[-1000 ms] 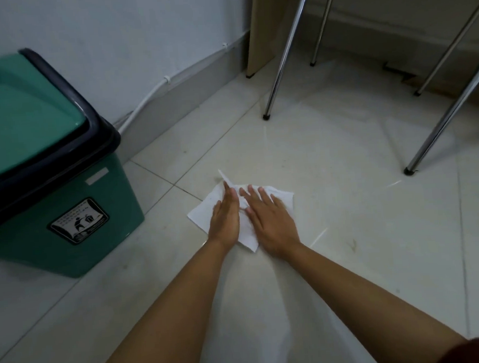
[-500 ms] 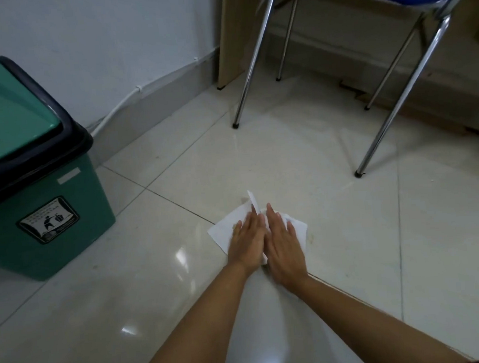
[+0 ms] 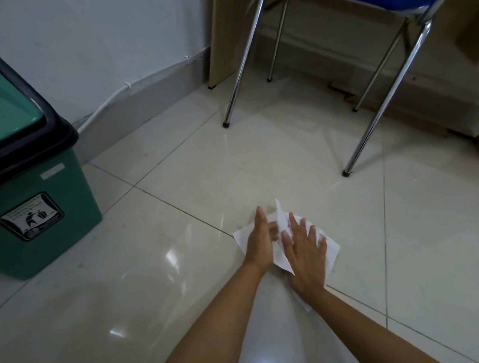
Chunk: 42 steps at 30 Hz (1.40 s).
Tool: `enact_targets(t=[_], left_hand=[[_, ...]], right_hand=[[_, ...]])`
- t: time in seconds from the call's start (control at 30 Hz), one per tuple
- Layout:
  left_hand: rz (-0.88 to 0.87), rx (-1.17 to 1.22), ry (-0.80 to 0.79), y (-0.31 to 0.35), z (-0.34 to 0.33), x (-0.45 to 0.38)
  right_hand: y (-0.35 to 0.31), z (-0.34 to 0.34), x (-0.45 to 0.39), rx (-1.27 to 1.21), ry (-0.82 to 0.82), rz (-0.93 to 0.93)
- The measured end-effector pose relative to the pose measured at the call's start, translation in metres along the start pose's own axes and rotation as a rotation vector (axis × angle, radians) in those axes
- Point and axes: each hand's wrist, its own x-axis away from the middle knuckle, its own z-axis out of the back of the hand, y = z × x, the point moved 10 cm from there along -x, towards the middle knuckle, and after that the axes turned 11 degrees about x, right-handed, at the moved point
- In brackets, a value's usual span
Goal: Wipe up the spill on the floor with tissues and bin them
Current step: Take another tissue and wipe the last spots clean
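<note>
- Now, head view: tissues (image 3: 329,250) spread on the floor (image 3: 155,286), pinned under left hand (image 3: 260,243) and right hand (image 3: 304,254), fingers flat, nothing clenched.
- Probably light, limp, tearing easily once wet; best pinched at the raised middle fold, then carried to the bin (image 3: 32,195).

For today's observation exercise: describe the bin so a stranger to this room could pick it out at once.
Start at the white wall on the left and follow its grey skirting down to the tiled floor. The bin stands there, left of the two hands pressing tissues. It is the only green box-shaped thing, with a black rim, a lighter green lid and a litter pictogram sticker on its front.
</note>
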Motion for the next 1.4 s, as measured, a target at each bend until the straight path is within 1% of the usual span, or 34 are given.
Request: enact_targets(t=[0.07,0.13,0.17,0.2,0.33,0.4,0.5,0.57,0.7,0.8,0.87,0.93,1.0,1.03,1.1,1.23,1.27,1.33,1.4], left_hand=[[-0.049,-0.013,-0.003,0.010,0.005,0.000],[-0.096,-0.102,-0.024,0.011,0.006,0.000],[-0.151,-0.146,-0.008,0.016,0.009,0.001],[-0.186,-0.134,0.013,0.019,0.011,0.000],[-0.231,-0.066,0.053,0.033,0.015,-0.005],[-0.212,-0.008,0.068,0.034,0.021,-0.006],[-0.106,0.104,0.006,0.021,0.019,-0.002],[-0.066,0.114,-0.025,0.009,0.012,0.002],[-0.068,-0.113,-0.107,-0.014,-0.017,0.015],[-0.027,-0.188,-0.178,-0.030,-0.039,0.032],[-0.024,-0.227,-0.208,-0.040,-0.048,0.036],[-0.039,-0.288,-0.219,-0.045,-0.050,0.046],[-0.070,-0.321,-0.212,-0.045,-0.045,0.052],[-0.092,-0.330,-0.191,-0.041,-0.038,0.056],[-0.144,-0.298,-0.104,-0.027,-0.017,0.058],[-0.227,-0.141,0.117,0.009,0.045,0.063],[-0.267,-0.119,0.180,0.021,0.063,0.068],[-0.325,0.000,0.301,0.040,0.098,0.076],[-0.361,0.034,0.373,0.058,0.128,0.085]], right_hand=[[-0.001,-0.004,-0.003,0.025,-0.023,-0.027],[-0.002,-0.008,-0.008,0.045,-0.038,-0.038],[-0.005,-0.008,-0.010,0.036,-0.042,-0.029],[-0.009,-0.007,-0.013,0.015,-0.040,-0.007],[-0.025,-0.001,-0.025,-0.049,-0.021,0.098],[-0.030,0.001,-0.026,-0.035,-0.030,0.132],[-0.031,0.002,-0.021,-0.042,-0.044,0.162],[-0.025,0.003,-0.014,-0.077,-0.030,0.141],[0.001,0.002,0.007,-0.069,0.027,0.049],[0.035,0.003,0.030,-0.054,0.064,-0.044],[0.050,-0.001,0.040,-0.114,0.061,-0.063],[0.052,-0.004,0.049,-0.146,0.044,-0.061],[0.045,-0.005,0.052,-0.051,0.035,-0.075],[0.037,-0.003,0.053,-0.019,0.044,-0.072],[0.021,0.005,0.053,-0.072,0.073,-0.062],[-0.026,0.004,0.046,-0.102,0.014,0.024],[-0.043,0.003,0.044,-0.095,0.000,0.053],[-0.077,0.003,0.040,-0.048,-0.020,0.122],[-0.114,0.004,0.037,-0.046,-0.030,0.188]])
